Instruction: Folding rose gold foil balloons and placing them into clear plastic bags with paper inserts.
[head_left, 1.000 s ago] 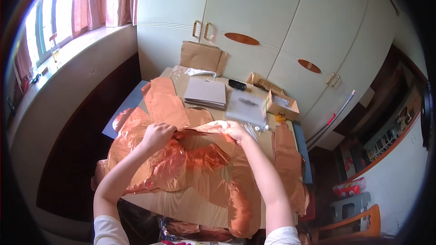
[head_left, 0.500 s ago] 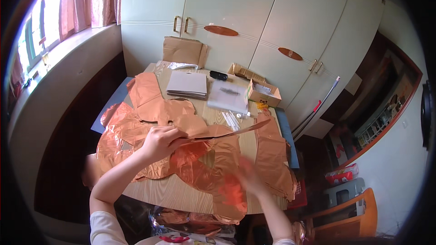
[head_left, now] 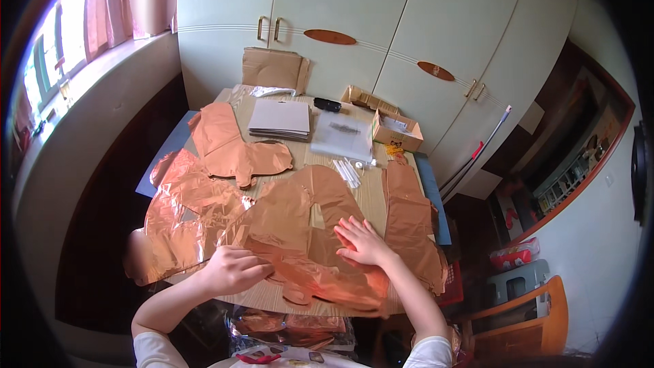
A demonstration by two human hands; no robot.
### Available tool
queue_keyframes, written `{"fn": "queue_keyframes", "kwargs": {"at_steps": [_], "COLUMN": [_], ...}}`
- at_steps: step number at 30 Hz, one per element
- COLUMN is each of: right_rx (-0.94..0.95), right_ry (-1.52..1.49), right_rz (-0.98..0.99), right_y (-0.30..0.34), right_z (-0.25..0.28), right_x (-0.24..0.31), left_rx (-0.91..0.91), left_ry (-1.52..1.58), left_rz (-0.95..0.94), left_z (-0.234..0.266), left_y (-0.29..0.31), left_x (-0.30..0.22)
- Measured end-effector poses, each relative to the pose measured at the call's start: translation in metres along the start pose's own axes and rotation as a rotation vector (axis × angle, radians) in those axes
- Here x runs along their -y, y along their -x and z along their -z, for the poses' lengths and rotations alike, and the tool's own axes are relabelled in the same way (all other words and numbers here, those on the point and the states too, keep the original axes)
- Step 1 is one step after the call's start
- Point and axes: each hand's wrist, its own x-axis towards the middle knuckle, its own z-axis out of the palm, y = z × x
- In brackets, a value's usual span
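Well, dragging the right hand (head_left: pixel 366 245), fingers spread, could crease the copper foil (head_left: pixel 289 211); the left hand (head_left: pixel 237 269) seemingly pinches its edge.

Short white sleeves (head_left: pixel 158 351), bare forearms (head_left: pixel 174 300), and a pale shirt front (head_left: pixel 294 361) with red and dark markings (head_left: pixel 257 358).

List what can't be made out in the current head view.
All in the head view:
Left hand: fingertip contact with the copper foil piece, hidden by its curled fingers.
Tabletop beneath that piece: covered by the foil.
Small cardboard box: contents too small to identify.
Clear bag below: far end, hidden by the tabletop.
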Motion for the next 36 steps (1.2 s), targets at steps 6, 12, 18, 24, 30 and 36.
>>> {"fn": "queue_keyframes", "kwargs": {"at_steps": [6,12,18,24,30,36], "right_rx": [-0.304,-0.418,-0.280,-0.577,-0.700,-0.837], "right_ry": [-0.630,-0.064,-0.039,-0.078,-0.851,-0.523], "right_rz": [-0.062,-0.347,-0.375,-0.397,-0.716,-0.496], "right_y": [0.013,0.066,0.127,0.126,0.115,0.082], "right_z": [0.012,0.032,-0.003,-0.028,0.026,0.097], "right_x": [0.018,-0.014,-0.074,-0.083,-0.075,-0.024], "left_rx": [0.046,-0.007,-0.210,-0.274,-0.407,-0.620], "left_ry": [0.068,0.038,-0.066,-0.062,-0.119,-0.238], "left_rz": [0.097,0.102,0.261,0.183,0.280,0.485], "left_z": [-0.002,0.022,0.056,0.060,0.083,0.110], "left_y": [0.004,-0.004,0.020,0.020,0.020,0.050], "left_x": [-0.007,-0.027,-0.031,-0.032,-0.041,-0.042]}}
